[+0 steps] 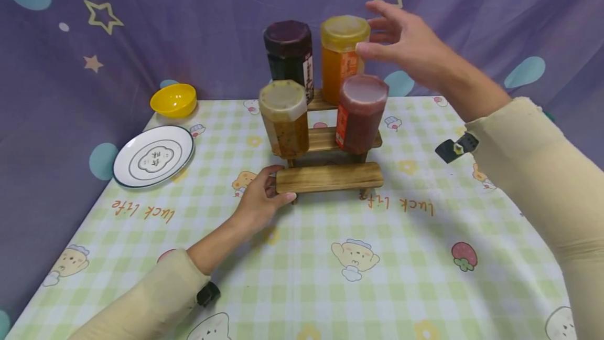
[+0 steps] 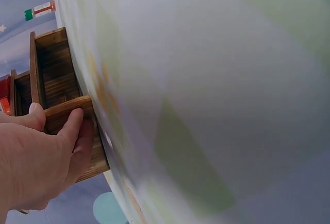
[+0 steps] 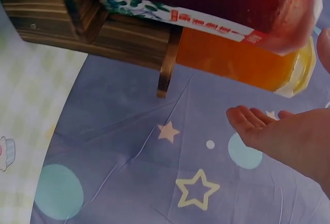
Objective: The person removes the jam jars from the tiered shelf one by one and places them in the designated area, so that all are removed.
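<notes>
A three-step wooden rack (image 1: 330, 177) stands on the table. My left hand (image 1: 259, 201) grips the left end of its lowest step, thumb in front and fingers behind; the left wrist view shows these fingers (image 2: 77, 131) against the wood. On the top step are a dark-lidded jar (image 1: 289, 51) and a yellow-lidded jar of orange contents (image 1: 332, 70). The middle step bears a pale-lidded amber jar (image 1: 285, 125) and a red jar (image 1: 362, 114). Beside the yellow-lidded jar, my right hand (image 1: 408, 35) has its fingers spread; the right wrist view shows a gap between them.
To the left lie a white plate (image 1: 125, 159) with a dark rim and, farther back, a yellow bowl (image 1: 173, 101). A green-capped container (image 2: 41, 10) stands in the distance in the left wrist view. A purple curtain (image 1: 212, 41) hangs behind the checked tablecloth (image 1: 302, 277).
</notes>
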A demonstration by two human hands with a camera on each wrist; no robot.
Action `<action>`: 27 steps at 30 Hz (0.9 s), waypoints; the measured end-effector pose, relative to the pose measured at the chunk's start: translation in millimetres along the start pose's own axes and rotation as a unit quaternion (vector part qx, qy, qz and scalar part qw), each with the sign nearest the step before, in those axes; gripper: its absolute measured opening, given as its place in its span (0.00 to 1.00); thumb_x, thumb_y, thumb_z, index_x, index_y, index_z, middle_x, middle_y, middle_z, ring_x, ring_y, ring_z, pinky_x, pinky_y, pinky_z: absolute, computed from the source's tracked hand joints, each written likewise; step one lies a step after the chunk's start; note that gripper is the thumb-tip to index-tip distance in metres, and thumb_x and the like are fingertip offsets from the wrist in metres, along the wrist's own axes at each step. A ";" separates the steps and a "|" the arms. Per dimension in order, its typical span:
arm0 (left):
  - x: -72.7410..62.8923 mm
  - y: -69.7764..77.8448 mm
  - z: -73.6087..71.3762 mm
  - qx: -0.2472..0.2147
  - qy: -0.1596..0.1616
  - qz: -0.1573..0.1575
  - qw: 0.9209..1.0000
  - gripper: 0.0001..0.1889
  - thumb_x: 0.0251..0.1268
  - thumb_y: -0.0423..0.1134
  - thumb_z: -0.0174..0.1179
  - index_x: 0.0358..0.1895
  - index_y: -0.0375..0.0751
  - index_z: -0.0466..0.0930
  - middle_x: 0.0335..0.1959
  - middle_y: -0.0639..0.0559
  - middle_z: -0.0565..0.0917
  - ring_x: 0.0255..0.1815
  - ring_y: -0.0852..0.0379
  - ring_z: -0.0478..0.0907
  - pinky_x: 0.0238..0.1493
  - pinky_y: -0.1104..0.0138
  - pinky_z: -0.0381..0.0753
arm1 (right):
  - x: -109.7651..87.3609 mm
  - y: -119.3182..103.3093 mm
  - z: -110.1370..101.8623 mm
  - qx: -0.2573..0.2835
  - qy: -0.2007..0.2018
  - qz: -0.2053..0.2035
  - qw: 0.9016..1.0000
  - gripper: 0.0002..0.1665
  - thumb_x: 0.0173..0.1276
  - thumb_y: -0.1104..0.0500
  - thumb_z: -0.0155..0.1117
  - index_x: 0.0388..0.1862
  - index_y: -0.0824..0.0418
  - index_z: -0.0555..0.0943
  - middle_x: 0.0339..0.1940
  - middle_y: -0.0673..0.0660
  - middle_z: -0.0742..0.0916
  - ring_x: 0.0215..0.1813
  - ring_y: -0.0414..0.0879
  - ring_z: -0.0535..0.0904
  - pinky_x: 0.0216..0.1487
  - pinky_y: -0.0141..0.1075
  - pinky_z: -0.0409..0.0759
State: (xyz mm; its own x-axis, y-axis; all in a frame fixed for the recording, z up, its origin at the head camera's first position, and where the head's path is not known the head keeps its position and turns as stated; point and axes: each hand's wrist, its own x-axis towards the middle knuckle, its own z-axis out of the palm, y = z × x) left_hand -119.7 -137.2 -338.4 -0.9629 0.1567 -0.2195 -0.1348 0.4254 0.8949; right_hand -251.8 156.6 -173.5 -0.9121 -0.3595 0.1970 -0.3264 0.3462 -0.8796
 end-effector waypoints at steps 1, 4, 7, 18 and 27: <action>0.1 -0.1 0.1 -0.001 0.000 0.000 1.000 0.37 0.65 0.39 0.64 0.73 0.47 0.54 0.64 0.41 0.67 0.68 0.41 0.63 0.66 0.49 0.66 | 2.7 -0.7 1.8 0.000 -0.005 0.000 1.000 0.49 0.63 0.55 0.68 0.78 0.47 0.53 0.73 0.57 0.67 0.72 0.50 0.63 0.72 0.45 0.59; 0.6 0.0 0.6 -0.003 0.001 -0.004 1.000 0.37 0.64 0.40 0.64 0.73 0.48 0.55 0.65 0.42 0.67 0.68 0.41 0.62 0.66 0.49 0.65 | 8.9 -2.5 6.7 -0.009 -0.015 0.002 1.000 0.50 0.62 0.54 0.70 0.78 0.49 0.53 0.70 0.58 0.71 0.70 0.49 0.66 0.71 0.43 0.61; 0.9 -0.3 1.0 -0.006 0.001 -0.006 1.000 0.36 0.64 0.39 0.64 0.73 0.48 0.55 0.65 0.42 0.67 0.68 0.41 0.63 0.65 0.50 0.67 | 12.8 -3.1 10.9 -0.002 -0.023 -0.001 1.000 0.49 0.62 0.56 0.70 0.77 0.53 0.55 0.65 0.59 0.75 0.65 0.49 0.70 0.69 0.41 0.65; 1.5 -1.2 1.2 -0.020 0.000 -0.005 1.000 0.36 0.64 0.38 0.64 0.73 0.48 0.55 0.64 0.43 0.68 0.66 0.43 0.65 0.63 0.53 0.70 | 17.0 -0.6 15.5 0.036 -0.011 -0.010 0.999 0.39 0.61 0.57 0.72 0.69 0.56 0.66 0.56 0.56 0.79 0.57 0.50 0.74 0.65 0.44 0.69; 1.3 -2.2 1.1 -0.016 0.001 -0.007 1.000 0.36 0.64 0.38 0.64 0.72 0.48 0.56 0.63 0.43 0.69 0.62 0.46 0.67 0.60 0.54 0.72 | 18.7 1.0 15.7 0.036 0.001 -0.012 0.999 0.37 0.58 0.57 0.74 0.67 0.55 0.70 0.53 0.56 0.80 0.55 0.50 0.75 0.63 0.42 0.71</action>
State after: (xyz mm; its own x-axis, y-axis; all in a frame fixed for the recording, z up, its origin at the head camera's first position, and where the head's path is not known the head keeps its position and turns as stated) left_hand -120.4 -137.0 -341.1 -0.9613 0.1498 -0.2312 -0.1550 0.3995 0.9035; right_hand -265.3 136.6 -177.5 -0.9045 -0.3655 0.2199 -0.3303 0.2740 -0.9032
